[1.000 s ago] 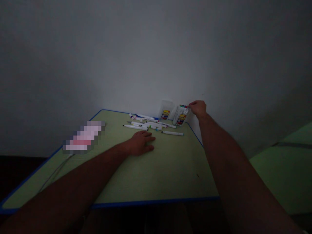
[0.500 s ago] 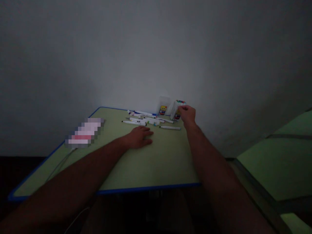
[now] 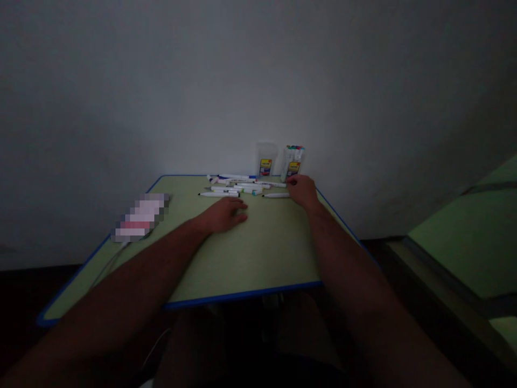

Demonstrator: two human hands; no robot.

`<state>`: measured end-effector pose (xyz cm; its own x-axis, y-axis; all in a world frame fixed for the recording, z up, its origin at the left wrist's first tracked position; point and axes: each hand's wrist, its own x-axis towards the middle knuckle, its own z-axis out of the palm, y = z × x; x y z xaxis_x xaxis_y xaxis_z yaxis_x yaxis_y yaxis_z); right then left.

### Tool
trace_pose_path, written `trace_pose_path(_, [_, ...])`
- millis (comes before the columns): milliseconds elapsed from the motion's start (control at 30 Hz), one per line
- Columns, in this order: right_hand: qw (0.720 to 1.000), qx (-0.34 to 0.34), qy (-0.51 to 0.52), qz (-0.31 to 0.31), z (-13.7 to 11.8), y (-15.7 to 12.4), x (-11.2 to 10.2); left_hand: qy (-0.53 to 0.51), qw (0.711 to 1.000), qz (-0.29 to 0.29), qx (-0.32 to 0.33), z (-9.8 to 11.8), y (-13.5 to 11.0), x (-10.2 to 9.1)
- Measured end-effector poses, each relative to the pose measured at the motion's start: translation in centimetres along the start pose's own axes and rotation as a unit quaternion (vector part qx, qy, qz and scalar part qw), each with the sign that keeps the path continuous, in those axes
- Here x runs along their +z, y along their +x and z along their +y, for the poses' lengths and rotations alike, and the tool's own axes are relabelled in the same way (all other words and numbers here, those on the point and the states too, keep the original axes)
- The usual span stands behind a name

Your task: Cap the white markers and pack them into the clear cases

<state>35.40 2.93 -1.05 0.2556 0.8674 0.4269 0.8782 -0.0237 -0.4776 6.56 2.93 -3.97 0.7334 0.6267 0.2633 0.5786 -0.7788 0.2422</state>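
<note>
My left hand [image 3: 223, 214] rests open on the table, fingers a little apart, just in front of a loose pile of white markers [image 3: 226, 189]. My right hand [image 3: 302, 189] is at the right end of the pile, its thumb and fingers pinched at the end of a white marker [image 3: 275, 184]. Another marker with a dark tip [image 3: 276, 195] lies nearer to me, its right end hidden by that hand. Just behind my right hand stands a clear case filled with color-capped markers [image 3: 293, 161]. A clear case with a yellow label [image 3: 265, 160] and no visible markers stands left of it.
The pale green table [image 3: 250, 258] has a blue rim and stands against a grey wall [image 3: 202, 81]. A blurred-out phone-like object [image 3: 141, 215] lies at the left, with a white cable [image 3: 107, 267] running toward me. A green panel [image 3: 464, 242] is at the right.
My right hand has come down from the filled case to a marker's end, and that case now stands more upright, released. My left hand stays flat. The view has shifted slightly.
</note>
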Motion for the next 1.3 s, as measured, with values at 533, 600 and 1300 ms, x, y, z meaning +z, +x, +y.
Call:
trace_pose_path(533, [0.965, -0.074, -0.197, -0.159, -1.1, -1.0, 1.0, 0.015, 0.999, 0.027, -0.034, 0.0, 0.3, -0.2])
trace_pose_path(600, [0.960, -0.070, -0.207, -0.172, -1.2, -1.0, 1.1, 0.013, 0.999, 0.029, -0.037, 0.0, 0.3, -0.2])
trace_pose_path(1300, [0.972, -0.066, -0.130, -0.183, -1.4, -0.8, 0.7, 0.016, 0.999, 0.023, -0.040, 0.2, 0.3, -0.3])
